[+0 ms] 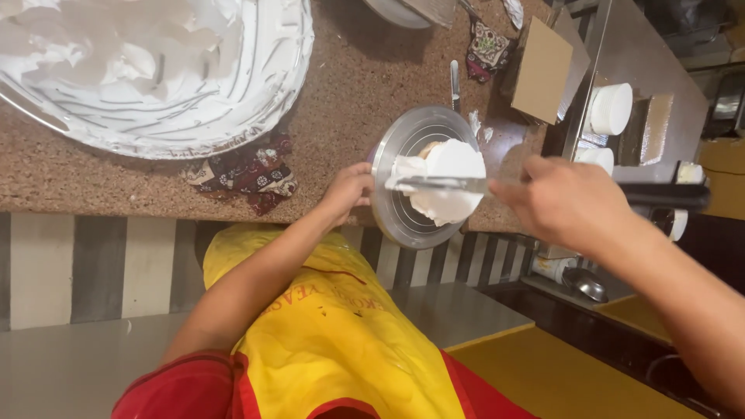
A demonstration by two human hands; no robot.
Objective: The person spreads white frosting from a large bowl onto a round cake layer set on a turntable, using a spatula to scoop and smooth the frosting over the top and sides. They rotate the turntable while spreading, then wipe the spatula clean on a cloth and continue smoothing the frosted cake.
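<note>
On turntable (396, 225), half-iced cake (450, 174)

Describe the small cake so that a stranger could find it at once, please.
On the speckled brown counter stands a round metal turntable, gripped by the left hand. The small cake sits on it, half-covered in white cream, under the right hand's spatula.

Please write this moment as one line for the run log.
left hand: on turntable rim | right hand: holds spatula over cake | cream bowl: on counter
</note>
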